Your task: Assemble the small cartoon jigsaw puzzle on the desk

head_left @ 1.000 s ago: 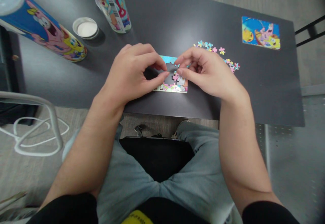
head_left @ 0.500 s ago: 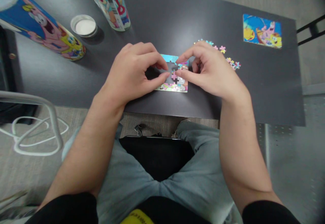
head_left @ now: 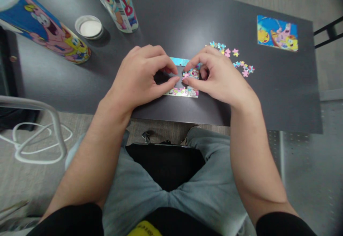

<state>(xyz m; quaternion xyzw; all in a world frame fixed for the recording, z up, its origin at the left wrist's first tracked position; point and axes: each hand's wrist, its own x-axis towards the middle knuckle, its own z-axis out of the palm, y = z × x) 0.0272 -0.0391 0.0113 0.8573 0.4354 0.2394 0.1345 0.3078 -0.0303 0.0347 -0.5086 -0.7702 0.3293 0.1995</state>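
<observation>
On the dark table lies a jigsaw puzzle (head_left: 179,61) whose joined pieces form a frame around a gap that shows the table top. My right hand (head_left: 217,73) has its thumb and index finger around a small pink puzzle piece (head_left: 185,75), at the right side of this gap. My left hand (head_left: 142,73) rests over the left part of the puzzle, hiding it. Its thumb and index finger curve towards each other with space between the tips, and nothing shows in them.
Loose puzzle pieces (head_left: 245,68) lie beyond and right of my right hand. A finished picture card (head_left: 277,33) is at the far right. On the left stand a blue cartoon canister (head_left: 50,29), a second printed canister (head_left: 120,7) and a round lid (head_left: 89,27).
My right hand has shifted slightly left. The pink piece has moved a little up and right, and now sits against the puzzle's right side. My left hand stays in place.
</observation>
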